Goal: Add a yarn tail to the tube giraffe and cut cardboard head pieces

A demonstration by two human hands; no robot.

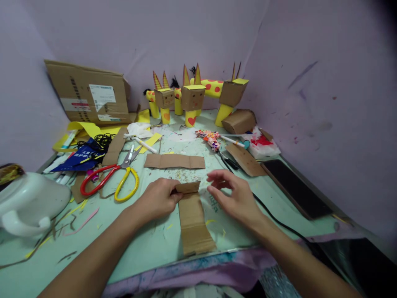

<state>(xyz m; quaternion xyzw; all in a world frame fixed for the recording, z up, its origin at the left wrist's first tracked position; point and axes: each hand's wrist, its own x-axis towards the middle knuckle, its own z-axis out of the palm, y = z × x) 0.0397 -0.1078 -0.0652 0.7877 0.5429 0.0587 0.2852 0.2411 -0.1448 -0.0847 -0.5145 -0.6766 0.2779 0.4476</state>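
My left hand (161,195) pinches the far end of a creased cardboard strip (192,219), whose top flap is folded up. The strip's near end reaches toward the table's front edge. To the right of that flap, my right hand (231,192) is raised with its fingers apart and holds nothing. Beyond both hands lies a second cardboard strip (174,161) with fold lines. Scissors (124,169) with one red and one yellow handle lie left of it. A glue gun (211,138) in a patterned covering rests farther back to the right.
Several yellow animal figures with cardboard heads (192,99) stand at the back wall. A cardboard box (89,93) leans at back left. A white mug (31,203) is at left. A phone (296,188) and black cable (273,215) lie on the right, with scraps scattered around.
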